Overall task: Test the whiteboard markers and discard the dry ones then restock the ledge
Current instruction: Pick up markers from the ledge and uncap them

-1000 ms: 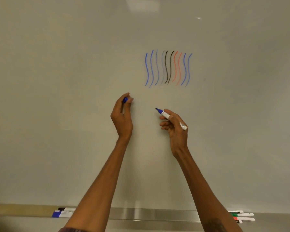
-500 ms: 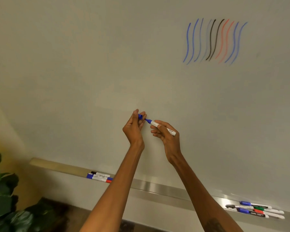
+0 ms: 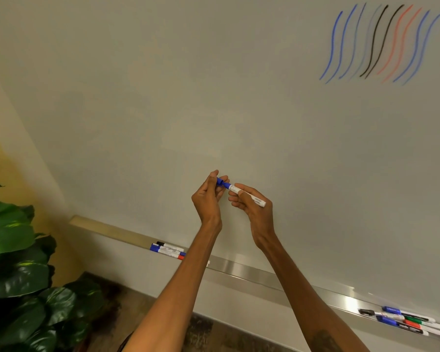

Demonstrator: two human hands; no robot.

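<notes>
Marker (image 3: 249,198): held before the board, barrel grasped by right grip (image 3: 252,207). Cap (image 3: 221,182), pinched by left grip (image 3: 208,196), meets its tip. Strokes (image 3: 381,44): drawn. Ledge (image 3: 252,273): two marker groups; discarding and restocking likely remain.

The whiteboard (image 3: 163,97) is a pale greyish white. At its top corner stand wavy lines (image 3: 381,44): three blue, one faint grey-blue, two black, two orange-red, then two more blue. The marker (image 3: 249,196) has a white barrel with small dark print, and its cap (image 3: 222,183) is deep blue. The ledge (image 3: 252,273) is brushed silver, turning dull tan at the end by the plant (image 3: 13,250). The markers near the plant (image 3: 167,249) are white with black, blue and red ends. The markers at the other end (image 3: 404,323) are white with blue, black, green and red parts. The plant's leaves are glossy dark green with lighter patches. The wall (image 3: 0,168) is yellow. The floor (image 3: 201,331) is mottled brown.
</notes>
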